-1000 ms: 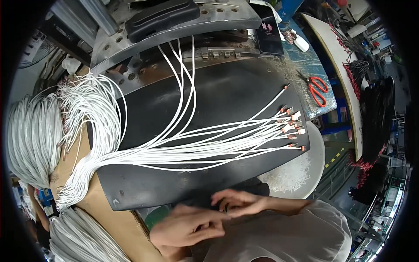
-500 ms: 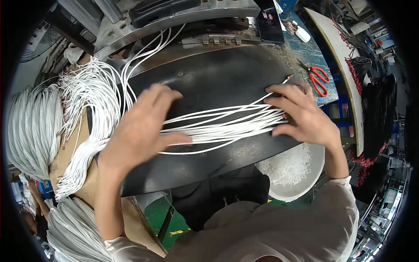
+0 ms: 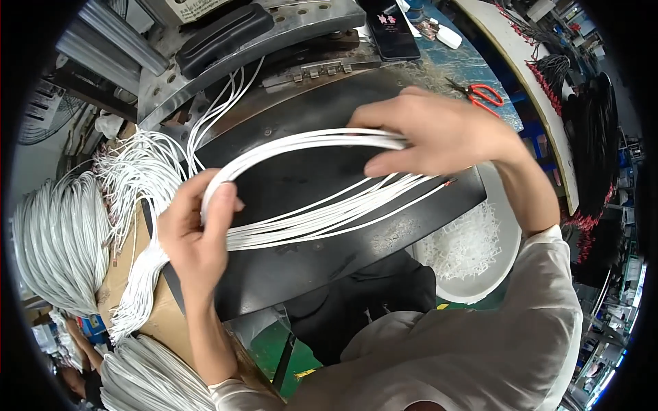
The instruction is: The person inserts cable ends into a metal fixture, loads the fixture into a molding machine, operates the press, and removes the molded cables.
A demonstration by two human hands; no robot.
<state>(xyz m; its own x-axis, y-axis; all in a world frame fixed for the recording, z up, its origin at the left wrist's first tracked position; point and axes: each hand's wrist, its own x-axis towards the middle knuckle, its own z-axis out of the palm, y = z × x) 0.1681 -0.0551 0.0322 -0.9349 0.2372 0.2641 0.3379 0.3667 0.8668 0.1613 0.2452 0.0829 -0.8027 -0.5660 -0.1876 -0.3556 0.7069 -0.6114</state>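
A bunch of white cables (image 3: 301, 142) arches above the black work surface (image 3: 274, 284) between my two hands. My right hand (image 3: 445, 137) has its fingers closed on the far end of this bunch and hides the tips. At the other end, my left hand (image 3: 195, 236) is wrapped round the cables, thumb on the near side. More white cables (image 3: 329, 220) lie spread on the surface below the arch, running right from my left hand. A reddish tip shows on one of them.
Cut white cables (image 3: 140, 171) hang at the left beside a thick cable coil (image 3: 58, 246). A metal machine (image 3: 308, 24) stands at the back near a phone (image 3: 391, 31). Red-handled scissors (image 3: 485, 96) lie right; below, a bowl (image 3: 513, 257) holds small translucent pieces. Another person's arm (image 3: 82, 342) shows lower left.
Both hands were open over the flat cables. They have closed, and part of the bunch is now lifted and bent into an arch. The whole view has shifted slightly.
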